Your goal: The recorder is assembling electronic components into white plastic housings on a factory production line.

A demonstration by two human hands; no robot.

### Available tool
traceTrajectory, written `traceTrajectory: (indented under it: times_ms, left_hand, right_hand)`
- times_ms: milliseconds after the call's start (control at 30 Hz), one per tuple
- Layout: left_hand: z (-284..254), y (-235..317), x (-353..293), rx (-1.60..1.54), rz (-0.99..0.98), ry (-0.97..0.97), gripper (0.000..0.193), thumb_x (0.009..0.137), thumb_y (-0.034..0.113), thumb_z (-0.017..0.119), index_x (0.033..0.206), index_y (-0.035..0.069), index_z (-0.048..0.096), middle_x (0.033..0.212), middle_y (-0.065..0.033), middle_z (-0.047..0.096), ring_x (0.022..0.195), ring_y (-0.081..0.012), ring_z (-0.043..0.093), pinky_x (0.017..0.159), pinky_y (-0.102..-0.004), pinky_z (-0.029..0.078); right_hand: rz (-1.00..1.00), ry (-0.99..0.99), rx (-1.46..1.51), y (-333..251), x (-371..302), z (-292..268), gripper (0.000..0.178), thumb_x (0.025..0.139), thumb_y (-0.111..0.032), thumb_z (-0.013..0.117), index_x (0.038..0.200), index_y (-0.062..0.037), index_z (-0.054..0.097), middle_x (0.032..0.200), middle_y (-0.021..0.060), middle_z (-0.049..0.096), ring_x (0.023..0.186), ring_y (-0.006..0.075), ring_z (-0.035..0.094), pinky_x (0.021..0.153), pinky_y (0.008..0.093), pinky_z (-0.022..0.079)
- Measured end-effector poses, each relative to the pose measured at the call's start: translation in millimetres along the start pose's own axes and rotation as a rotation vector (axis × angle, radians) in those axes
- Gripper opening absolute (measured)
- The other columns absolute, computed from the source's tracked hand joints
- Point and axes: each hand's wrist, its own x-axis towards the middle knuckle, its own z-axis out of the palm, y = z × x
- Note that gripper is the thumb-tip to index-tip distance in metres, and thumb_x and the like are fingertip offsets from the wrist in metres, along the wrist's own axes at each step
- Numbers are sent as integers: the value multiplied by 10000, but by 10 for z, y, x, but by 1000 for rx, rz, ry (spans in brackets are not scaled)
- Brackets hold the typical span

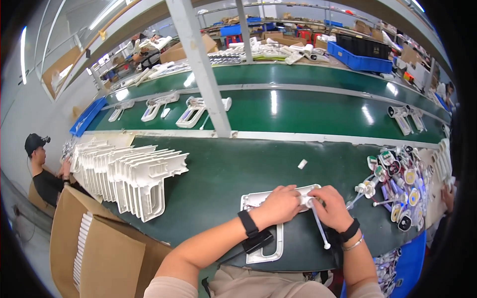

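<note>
A white plastic housing half (279,243) with a loop-shaped handle lies on the dark green worktop in front of me. My left hand (281,204) grips its upper part, fingers bent over the edge. At the housing's right end, my right hand (332,208) pinches a small white fitting, partly hidden by the fingers. From there a thin pale tube (319,226) with a white tip hangs toward me. Under my left wrist is a small black box-like object (258,242). Some wiring shows inside the housing, left of my left hand.
Several matching white housings (149,193) stand in a row at left, behind a cardboard box (107,243). Wired parts (397,188) are heaped at right, above a blue bin (415,258). A white scrap (302,164) lies ahead. Beyond runs a green conveyor (298,114). A person (42,174) works at left.
</note>
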Motion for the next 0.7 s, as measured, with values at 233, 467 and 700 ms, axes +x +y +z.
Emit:
traceTrajectory:
  times_ms: [233,467,700]
  left_hand:
    - [-122,220,196,-37,-155,-191,255,776,227,611,822,-22,637,849,-127,627,986,-298,556,773,-497,443]
    - [64,129,139,-18,-135,-164,190,762,177,612,782,-12,627,855,-118,619,969,-281,555,724,-436,446]
    - [97,-49,164,143,72,-128,129,644,45,597,763,2,620,865,-143,592,881,-314,553,716,-416,461]
  right_hand:
    - [195,48,271,205,-109,-4,191,768,8,569,956,9,602,819,114,607,718,198,569,672,282,444]
    - [285,42,385,213,-171,-40,184,777,-1,579,957,-7,617,820,91,612,750,188,563,693,284,435]
    - [-112,-49,-254,168,-93,37,267,716,-12,590,963,-101,641,879,74,627,806,261,566,707,371,447]
